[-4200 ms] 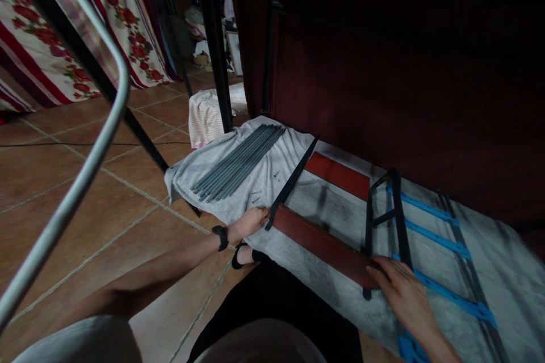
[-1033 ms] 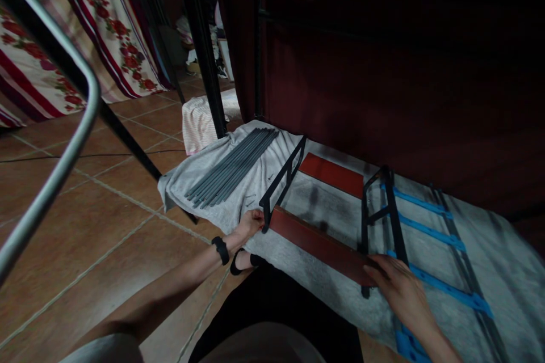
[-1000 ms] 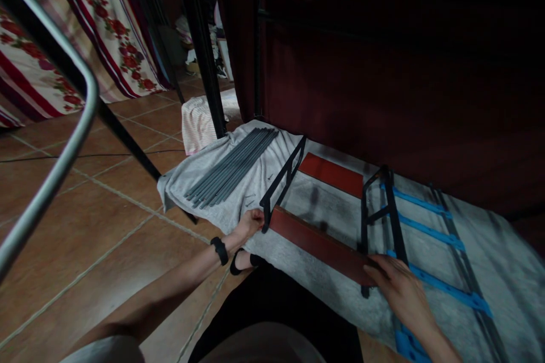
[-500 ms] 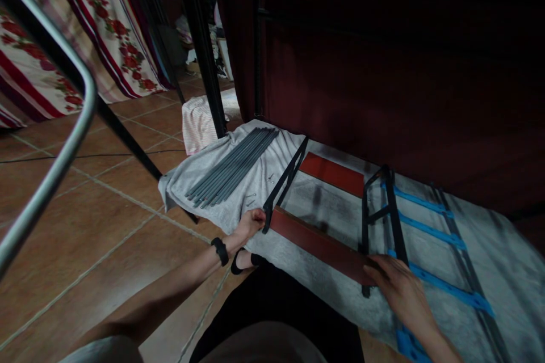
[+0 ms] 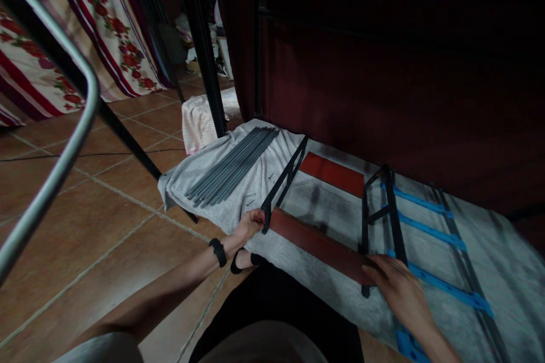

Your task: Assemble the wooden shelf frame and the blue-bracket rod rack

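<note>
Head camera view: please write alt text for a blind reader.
A person's left hand touches the near end of a black angular frame while the right hand holds a flat reddish-brown board. Slim grey rods lie on grey cloth.

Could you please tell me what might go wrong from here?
The near brown board could slip out of line with the left black frame if the right hand loosens its hold on the board's far-right end while the left hand works at that frame's near end.

The loose screws lie on the wrinkled gray cloth, so a tug on it might scatter or hide them.
</note>
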{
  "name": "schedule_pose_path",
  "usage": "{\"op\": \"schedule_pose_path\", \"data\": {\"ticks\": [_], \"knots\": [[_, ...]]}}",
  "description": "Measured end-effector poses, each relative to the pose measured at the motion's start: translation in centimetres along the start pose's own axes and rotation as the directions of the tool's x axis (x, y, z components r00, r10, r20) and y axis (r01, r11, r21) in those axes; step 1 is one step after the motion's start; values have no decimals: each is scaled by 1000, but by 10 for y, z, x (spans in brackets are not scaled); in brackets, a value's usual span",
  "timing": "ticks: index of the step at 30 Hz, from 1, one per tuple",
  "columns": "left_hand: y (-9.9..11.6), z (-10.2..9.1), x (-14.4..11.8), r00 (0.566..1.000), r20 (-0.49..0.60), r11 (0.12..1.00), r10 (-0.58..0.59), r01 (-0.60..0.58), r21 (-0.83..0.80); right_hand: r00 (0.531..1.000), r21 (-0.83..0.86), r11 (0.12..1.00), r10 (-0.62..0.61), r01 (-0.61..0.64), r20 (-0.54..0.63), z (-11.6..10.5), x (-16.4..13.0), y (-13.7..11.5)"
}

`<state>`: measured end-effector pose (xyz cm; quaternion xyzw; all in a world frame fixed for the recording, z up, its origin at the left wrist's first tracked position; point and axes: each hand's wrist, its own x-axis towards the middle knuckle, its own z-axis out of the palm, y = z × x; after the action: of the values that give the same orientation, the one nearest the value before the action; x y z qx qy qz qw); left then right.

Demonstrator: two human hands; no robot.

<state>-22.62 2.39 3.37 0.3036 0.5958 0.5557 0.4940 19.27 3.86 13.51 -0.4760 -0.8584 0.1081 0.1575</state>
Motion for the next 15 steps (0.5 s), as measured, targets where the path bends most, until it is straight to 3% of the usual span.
{"op": "schedule_pose_path", "data": {"ticks": [3,8,15], "knots": [[11,1,-8,999,28,999,38,-39,38,1000,-4,1000,3,-3,8,1,0,-1],[44,9,-22,967,48,966,249,-252,57,1000,-8,1000,1,-1,16,1,1,-4],[65,20,-42,939,145,916,312,-337,215,1000,-28,1000,-6,6,20,1,2,-8]]}}
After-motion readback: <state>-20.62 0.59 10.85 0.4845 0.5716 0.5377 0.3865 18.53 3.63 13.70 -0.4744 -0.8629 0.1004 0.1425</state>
